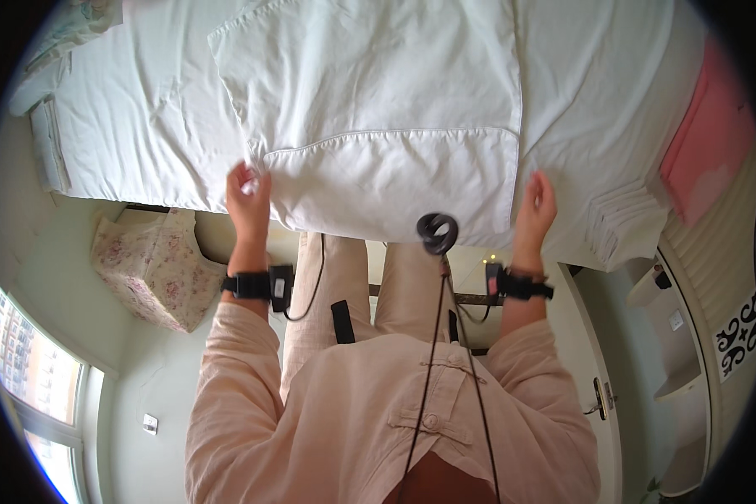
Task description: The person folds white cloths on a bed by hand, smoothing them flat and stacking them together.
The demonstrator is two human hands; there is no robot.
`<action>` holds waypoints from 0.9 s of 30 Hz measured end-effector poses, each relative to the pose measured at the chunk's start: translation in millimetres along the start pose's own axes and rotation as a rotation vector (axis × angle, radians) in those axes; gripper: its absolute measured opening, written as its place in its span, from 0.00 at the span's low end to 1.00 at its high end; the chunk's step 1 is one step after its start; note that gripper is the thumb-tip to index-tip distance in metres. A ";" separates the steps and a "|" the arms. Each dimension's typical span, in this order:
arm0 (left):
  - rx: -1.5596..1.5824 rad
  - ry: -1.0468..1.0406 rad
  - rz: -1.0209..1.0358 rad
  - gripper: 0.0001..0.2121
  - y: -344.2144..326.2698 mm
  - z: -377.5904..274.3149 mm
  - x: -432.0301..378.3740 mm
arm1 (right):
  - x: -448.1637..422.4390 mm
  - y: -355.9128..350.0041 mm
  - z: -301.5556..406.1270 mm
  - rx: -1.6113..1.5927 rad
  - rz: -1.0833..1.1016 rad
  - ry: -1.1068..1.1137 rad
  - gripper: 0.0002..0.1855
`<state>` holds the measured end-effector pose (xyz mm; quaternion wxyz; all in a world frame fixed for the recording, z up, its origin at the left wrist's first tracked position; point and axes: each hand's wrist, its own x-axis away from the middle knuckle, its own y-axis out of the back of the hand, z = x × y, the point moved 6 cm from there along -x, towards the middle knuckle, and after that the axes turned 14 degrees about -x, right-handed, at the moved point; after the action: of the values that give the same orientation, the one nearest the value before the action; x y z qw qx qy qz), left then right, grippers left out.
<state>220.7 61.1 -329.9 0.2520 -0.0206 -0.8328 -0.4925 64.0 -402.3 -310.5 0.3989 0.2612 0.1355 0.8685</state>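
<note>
A white cloth cover lies spread over a white bed sheet, its near part folded back into a flap with a stitched edge. At the flap's left corner, my left hand has its thumb and fingers curled close together on or beside the fabric; the exact contact is unclear. My right hand hovers by the flap's right edge, fingers bent and slightly blurred, with no cloth seen in it. Both wrists wear black straps with small boxes.
A dark ring pendant hangs on a cord before me. Pleated white fabric and a pink cloth lie at the right. Below the bed's left side is a floral fabric cover. An open door stands right behind me.
</note>
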 end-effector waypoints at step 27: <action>-0.478 -0.499 0.032 0.07 1.5 5.8 74.1 | 6.4 9.1 -39.8 0.255 0.510 -0.094 0.10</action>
<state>154.1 50.8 -298.4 0.0365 -0.2118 -0.7294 -0.6495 32.5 -404.4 -337.2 0.1375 0.3751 0.1551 0.9035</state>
